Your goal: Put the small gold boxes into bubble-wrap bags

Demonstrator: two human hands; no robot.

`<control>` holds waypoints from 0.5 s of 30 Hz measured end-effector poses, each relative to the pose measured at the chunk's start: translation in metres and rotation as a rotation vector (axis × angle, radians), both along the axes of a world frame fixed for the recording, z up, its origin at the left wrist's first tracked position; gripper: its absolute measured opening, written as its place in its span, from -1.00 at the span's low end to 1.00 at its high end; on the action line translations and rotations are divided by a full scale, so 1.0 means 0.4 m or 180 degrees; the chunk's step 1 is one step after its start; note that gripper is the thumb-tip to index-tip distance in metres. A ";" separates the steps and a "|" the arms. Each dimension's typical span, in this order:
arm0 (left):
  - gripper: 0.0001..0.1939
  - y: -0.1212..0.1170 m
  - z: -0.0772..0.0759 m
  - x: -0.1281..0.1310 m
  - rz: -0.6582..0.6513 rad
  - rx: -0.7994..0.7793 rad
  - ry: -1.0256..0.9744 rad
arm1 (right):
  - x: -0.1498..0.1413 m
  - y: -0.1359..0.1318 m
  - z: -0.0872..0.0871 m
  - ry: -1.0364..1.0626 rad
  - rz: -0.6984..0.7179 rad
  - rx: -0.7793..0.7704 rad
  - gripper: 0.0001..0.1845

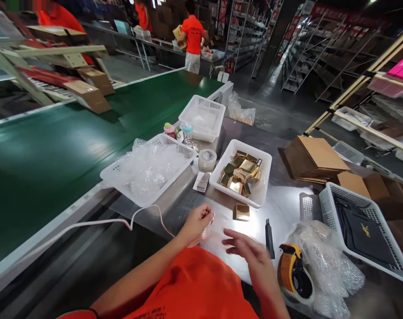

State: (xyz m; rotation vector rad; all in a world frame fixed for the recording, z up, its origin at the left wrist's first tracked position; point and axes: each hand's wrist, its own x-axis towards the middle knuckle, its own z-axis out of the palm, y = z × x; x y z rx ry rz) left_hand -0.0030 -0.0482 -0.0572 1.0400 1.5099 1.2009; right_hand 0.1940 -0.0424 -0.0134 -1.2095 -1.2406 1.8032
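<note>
My left hand (197, 221) is closed on a piece of clear bubble wrap (206, 232) lying on the metal table (281, 208). My right hand (246, 252) hovers just right of it, fingers stretched out and slightly blurred, holding nothing. A small gold box (242, 212) stands on the table just beyond both hands. Behind it a white basket (264, 195) holds several gold boxes (241, 173). A black pen-like tool (269, 238) lies right of my right hand.
A yellow-black tape dispenser (292, 272) and bubble wrap heap (327, 266) sit at the right. Also here: a white basket of bubble wrap (148, 168), a tape roll (207, 159), a basket with black items (364, 230), flat cartons (314, 159), a green conveyor (55, 141) and a person in orange (192, 42) far off.
</note>
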 end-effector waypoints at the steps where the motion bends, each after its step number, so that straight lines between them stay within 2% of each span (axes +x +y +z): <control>1: -0.88 -0.004 0.000 -0.008 -0.0029 0.0003 -0.0051 | 0.022 0.019 -0.008 0.0091 -0.0418 0.0130 -0.59; 3: -0.88 -0.011 0.006 -0.018 -0.0138 0.0043 0.0004 | 0.038 0.060 -0.056 0.0311 -0.1076 0.0091 -0.51; 4: -0.89 -0.013 0.012 -0.018 -0.0173 0.0064 0.0109 | 0.029 0.078 -0.090 0.0456 -0.1077 -0.0247 -0.45; 6: -0.89 -0.011 0.029 -0.011 -0.0224 0.0038 0.0459 | -0.018 0.095 -0.158 0.0908 -0.0435 -0.1332 -0.34; 8: -0.87 -0.010 0.046 0.009 -0.0407 -0.0106 0.1033 | -0.082 0.089 -0.204 0.1466 0.0078 -0.1999 -0.29; 10: -0.84 -0.015 0.054 0.041 -0.0958 -0.0322 0.1784 | -0.135 0.076 -0.220 0.1768 0.0155 -0.2236 -0.34; 12: -0.80 -0.023 0.052 0.075 -0.1715 -0.0416 0.2475 | -0.164 0.074 -0.217 0.1635 0.0078 -0.2374 -0.41; 13: -0.74 -0.026 0.049 0.088 -0.2035 -0.0367 0.2691 | -0.169 0.079 -0.213 0.1440 0.0067 -0.2405 -0.47; 15: -0.70 -0.025 0.045 0.093 -0.2497 -0.0093 0.2723 | -0.164 0.099 -0.210 0.1003 0.0003 -0.2144 -0.59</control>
